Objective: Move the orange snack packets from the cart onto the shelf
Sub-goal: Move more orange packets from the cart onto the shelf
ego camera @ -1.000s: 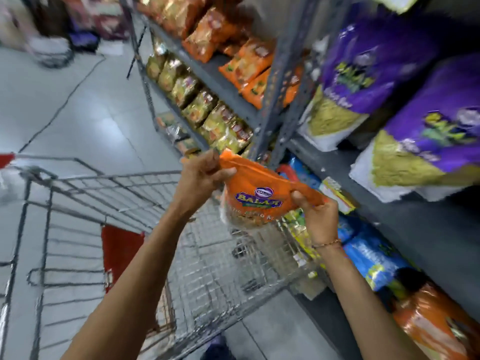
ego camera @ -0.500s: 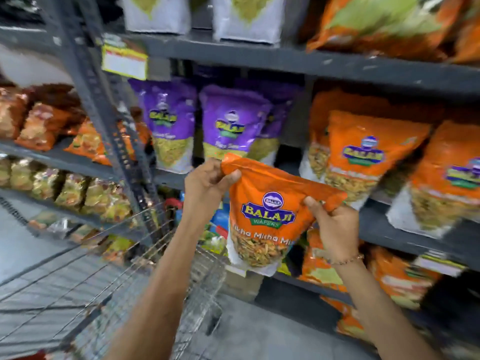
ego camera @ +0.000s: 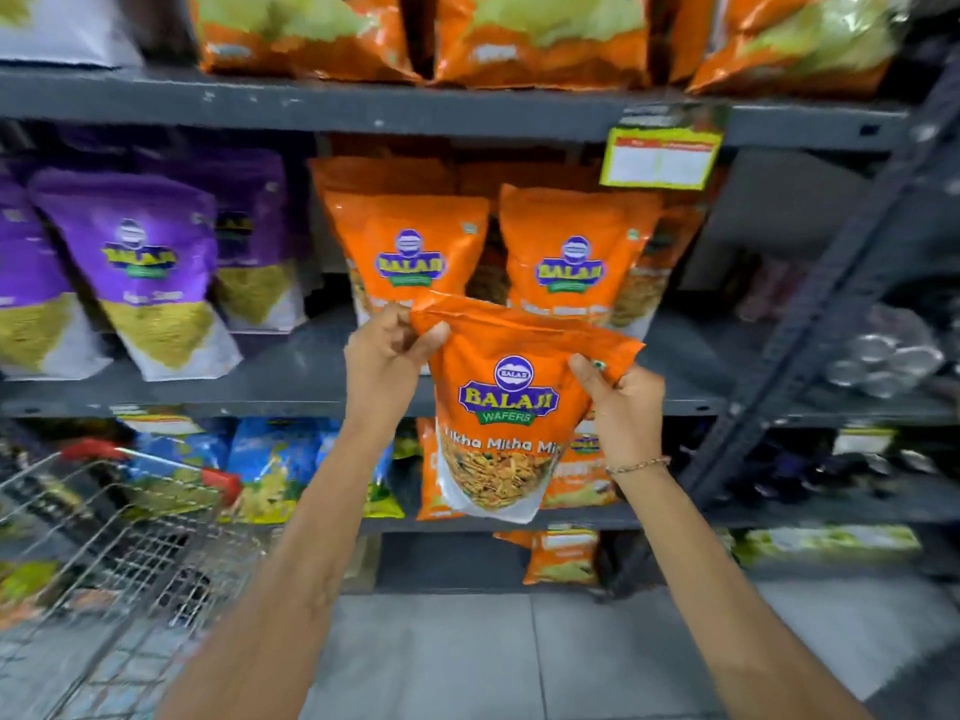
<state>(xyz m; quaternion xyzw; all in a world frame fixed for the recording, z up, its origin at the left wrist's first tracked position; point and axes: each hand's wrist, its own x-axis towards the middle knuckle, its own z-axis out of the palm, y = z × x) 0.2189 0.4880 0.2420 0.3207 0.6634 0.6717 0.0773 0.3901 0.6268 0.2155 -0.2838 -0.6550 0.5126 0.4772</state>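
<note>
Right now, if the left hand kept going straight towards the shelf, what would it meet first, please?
Most likely the left hand would meet the left orange packet standing on the middle shelf, directly behind it. Depth is unclear, so the gap between them cannot be judged.

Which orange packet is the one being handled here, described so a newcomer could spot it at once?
Start at the grey middle shelf, where orange packets stand beside purple ones. Just in front hangs the held packet, pinched at its top corners by the left hand and right hand. It alone is off the shelf.
</note>
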